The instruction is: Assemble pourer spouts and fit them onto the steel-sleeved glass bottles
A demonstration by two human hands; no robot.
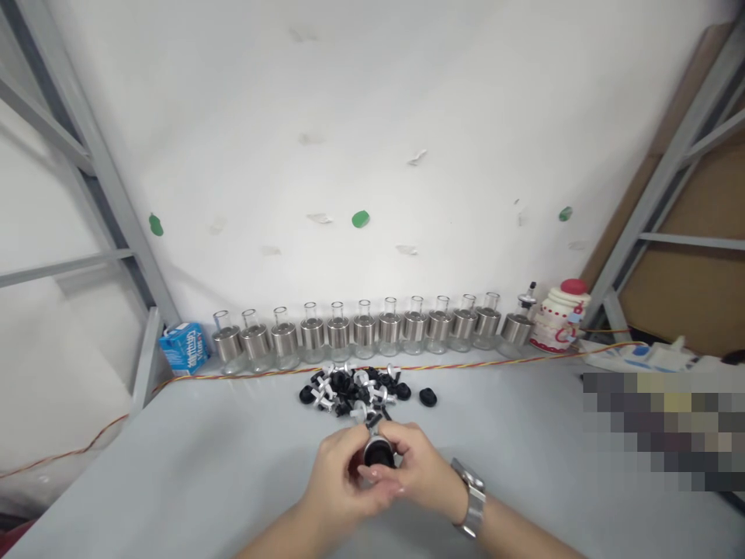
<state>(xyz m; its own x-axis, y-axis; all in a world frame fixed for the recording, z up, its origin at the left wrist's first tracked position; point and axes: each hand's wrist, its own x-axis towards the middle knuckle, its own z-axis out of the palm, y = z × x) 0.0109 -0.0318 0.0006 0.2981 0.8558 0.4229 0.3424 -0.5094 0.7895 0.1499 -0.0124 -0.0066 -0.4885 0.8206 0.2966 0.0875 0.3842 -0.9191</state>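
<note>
Between my two hands, low in the middle of the head view, is a silver-and-black bottle pourer (379,454) with its dark round end facing me. My left hand (334,475) is closed around its left side. On the other side, my right hand (424,472) grips it too, thumb and fingers wrapped in front and partly covering it. Just beyond my hands lies a heap of loose pourer parts (359,378), with silver spouts and black round caps mixed together. One black cap (427,397) sits apart to the right of the heap.
Along the wall stands a row of glass bottles (364,330) with steel bands; the rightmost bottle (517,330) has a pourer in its neck. A blue carton (185,349) is at the left, a cake-shaped jar (559,318) at the right. A twisted cord (314,368) crosses the table.
</note>
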